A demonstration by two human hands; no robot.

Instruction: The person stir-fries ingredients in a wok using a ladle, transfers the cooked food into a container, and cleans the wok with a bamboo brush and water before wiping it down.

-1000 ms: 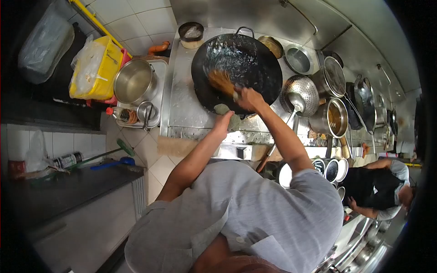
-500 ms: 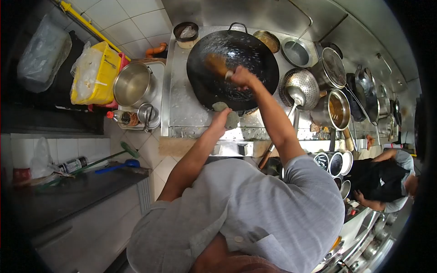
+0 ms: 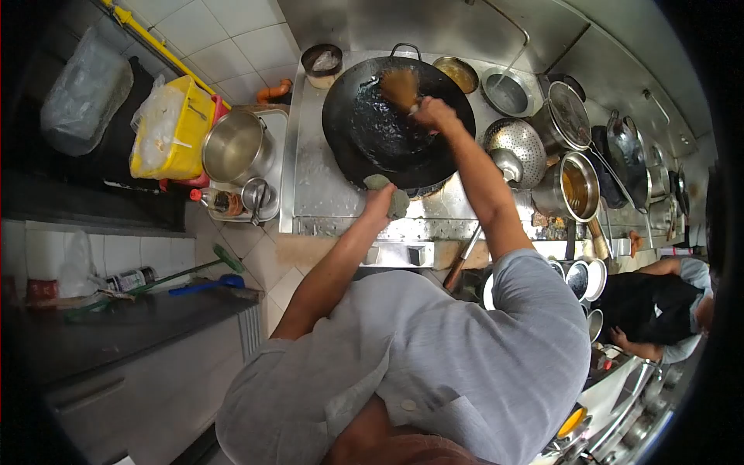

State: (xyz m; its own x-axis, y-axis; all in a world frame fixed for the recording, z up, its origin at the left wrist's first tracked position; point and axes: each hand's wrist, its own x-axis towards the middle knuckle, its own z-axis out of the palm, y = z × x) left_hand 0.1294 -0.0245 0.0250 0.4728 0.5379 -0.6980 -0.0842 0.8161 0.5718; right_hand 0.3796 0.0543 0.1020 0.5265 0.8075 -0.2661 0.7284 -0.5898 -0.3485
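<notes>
A large black wok sits on the steel stove, wet and shiny inside. My right hand reaches over it, closed round the handle of a brown bristle wok brush. The bristles are at the far part of the wok's inside, a little blurred. At the near rim, my left hand is wrapped round a grey-green cloth. The cloth lies against the wok's near edge; whatever part of the wok it covers is hidden.
Right of the wok are a perforated strainer with a ladle over it, a pot of brown liquid and a shallow pan. At left stand a steel pot and a yellow crate. Another person stands at right.
My right hand has moved the brush from the wok's left-middle toward its far side, up and to the right. My left hand keeps its hold at the near rim.
</notes>
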